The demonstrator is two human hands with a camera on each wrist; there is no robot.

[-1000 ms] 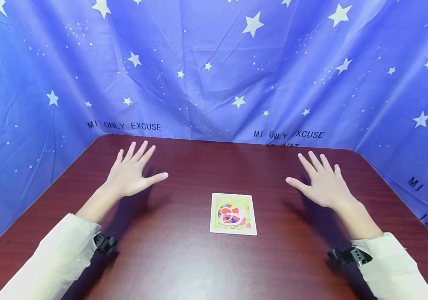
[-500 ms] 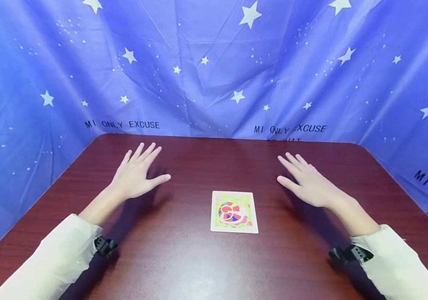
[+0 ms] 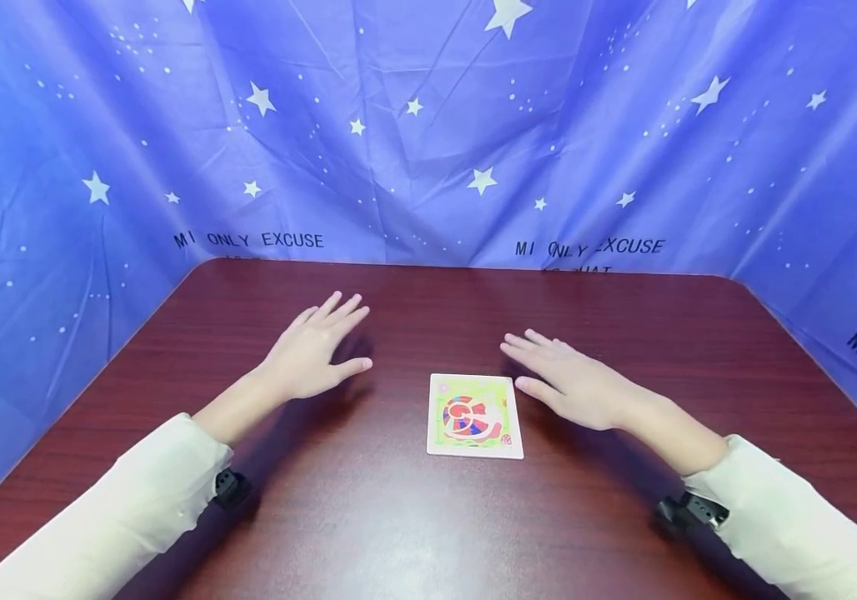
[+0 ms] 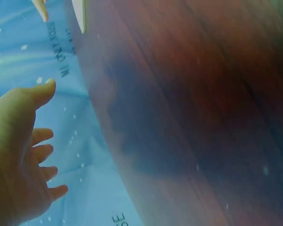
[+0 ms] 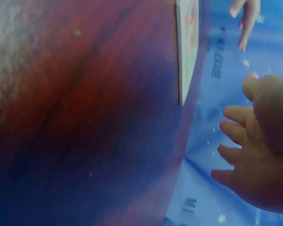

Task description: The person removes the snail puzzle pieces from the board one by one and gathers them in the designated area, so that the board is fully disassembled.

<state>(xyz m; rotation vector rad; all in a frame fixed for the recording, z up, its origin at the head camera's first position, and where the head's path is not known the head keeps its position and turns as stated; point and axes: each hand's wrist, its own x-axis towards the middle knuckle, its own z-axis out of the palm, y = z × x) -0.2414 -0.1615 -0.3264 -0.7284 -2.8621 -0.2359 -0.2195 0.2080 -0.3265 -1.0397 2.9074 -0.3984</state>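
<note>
L hand [image 3: 310, 358] & R hand [image 3: 578, 387] had just come in twd. the pic. card [image 3: 473, 417], which lay flat on the table [image 3: 398, 533] btwn them, nearer R, but the 2, fingers extended, held nothing, so it was ungripped.

1. Left forearm [image 3: 109, 512]: sleeved, slanting from the head view's lower left to a bare left wrist [image 3: 239, 404].
2. Left hand [image 3: 308, 354]: left of centre, fingers [image 3: 340, 314] straight toward upper right, thumb [image 3: 354, 367] spread.
3. Right forearm [image 3: 792, 504]: sleeved, slanting from lower right to a bare right wrist [image 3: 669, 429].
4. Right hand [image 3: 577, 383]: right of centre, fingers [image 3: 529, 353] pointing upper left, thumb [image 3: 537, 389] apart.
</note>
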